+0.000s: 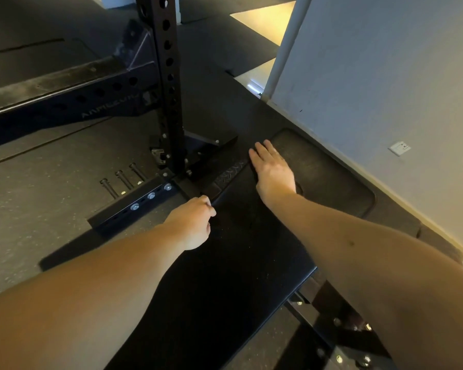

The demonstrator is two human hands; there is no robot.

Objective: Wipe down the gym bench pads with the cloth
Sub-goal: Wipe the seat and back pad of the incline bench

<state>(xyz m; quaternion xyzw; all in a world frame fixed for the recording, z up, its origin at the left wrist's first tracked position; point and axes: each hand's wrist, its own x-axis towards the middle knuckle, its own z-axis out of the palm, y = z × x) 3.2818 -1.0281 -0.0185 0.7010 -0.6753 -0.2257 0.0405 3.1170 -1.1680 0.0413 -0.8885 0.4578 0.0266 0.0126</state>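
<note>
Right grip [274, 172] spread flat, fingers [265, 149] straight, resting on the far end of the black bench pad [225, 289]; left grip [191, 222] curled tight at the pad's left edge. Clasping it? Can't tell.

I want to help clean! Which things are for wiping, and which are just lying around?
For the job: pad; left hand at its edge; right hand flat on it. No cloth seen.
Lying about: bolts, mat, rack, socket.

Dim indoor light; wide-angle bending, perhaps slight softness throughout.
</note>
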